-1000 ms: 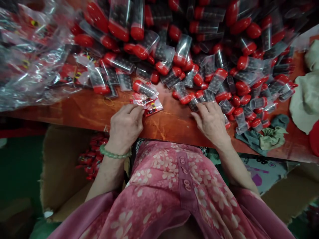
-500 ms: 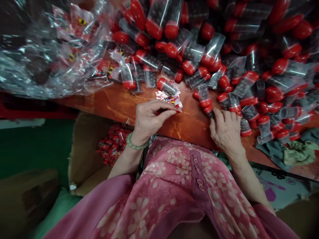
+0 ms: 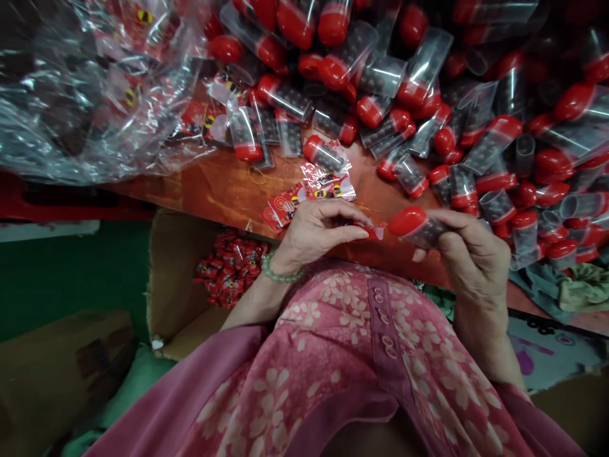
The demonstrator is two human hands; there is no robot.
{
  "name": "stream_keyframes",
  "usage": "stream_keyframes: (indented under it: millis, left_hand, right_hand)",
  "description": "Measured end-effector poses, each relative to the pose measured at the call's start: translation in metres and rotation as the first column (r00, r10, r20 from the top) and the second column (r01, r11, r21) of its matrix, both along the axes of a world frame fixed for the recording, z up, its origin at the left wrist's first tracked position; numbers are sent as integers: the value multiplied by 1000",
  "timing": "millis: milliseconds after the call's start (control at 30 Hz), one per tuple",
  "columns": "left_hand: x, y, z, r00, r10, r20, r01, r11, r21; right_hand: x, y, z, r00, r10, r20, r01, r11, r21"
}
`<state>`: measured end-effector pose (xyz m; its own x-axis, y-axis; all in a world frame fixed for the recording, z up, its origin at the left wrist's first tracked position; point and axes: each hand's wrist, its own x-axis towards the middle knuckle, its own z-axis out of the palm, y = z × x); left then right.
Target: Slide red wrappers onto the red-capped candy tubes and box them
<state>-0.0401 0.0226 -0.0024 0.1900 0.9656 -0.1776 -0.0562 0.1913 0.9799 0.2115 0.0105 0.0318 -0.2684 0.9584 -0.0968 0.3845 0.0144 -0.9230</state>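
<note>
Near the table's front edge, my left hand [image 3: 321, 231] pinches a small red printed plastic wrapper [image 3: 377, 230] between thumb and fingers. Just to its right, my right hand [image 3: 473, 257] grips a clear tube with a rounded red cap [image 3: 408, 221] and dark round pellets inside. The red cap points at the wrapper, with a small gap between them. Beyond my left hand lie more printed wrappers [image 3: 285, 206], and one capped tube [image 3: 326, 154] rests on top of some of them.
A big heap of red-capped tubes [image 3: 457, 184] covers the table's back and right. Crinkled clear plastic [image 3: 157, 133] with wrappers inside lies at left. Below the edge, a cardboard box [image 3: 164, 279] holds red wrapped pieces [image 3: 233, 266]. Crumpled cloth [image 3: 585, 289] lies at right.
My right hand has picked up a tube from the heap's near edge and brought it up toward the left hand. My left hand has shifted right with a wrapper; more wrappers now show behind it.
</note>
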Motion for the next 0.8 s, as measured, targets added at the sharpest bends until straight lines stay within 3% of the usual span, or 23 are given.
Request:
stream_keyframes:
  millis: [167, 367, 800]
  left_hand:
    - [0, -2, 0, 999, -20, -38, 21, 1000, 23]
    - [-1, -4, -8, 994, -89, -62, 95, 991, 92]
    - [11, -8, -24, 978, -192, -78, 194, 981, 11]
  right_hand:
    - [0, 6, 7, 977, 161, 140, -171, 983, 65]
    - [2, 15, 14, 889, 373, 266, -398, 916, 45]
    - [10, 35, 12, 812, 534, 235, -515, 845, -142]
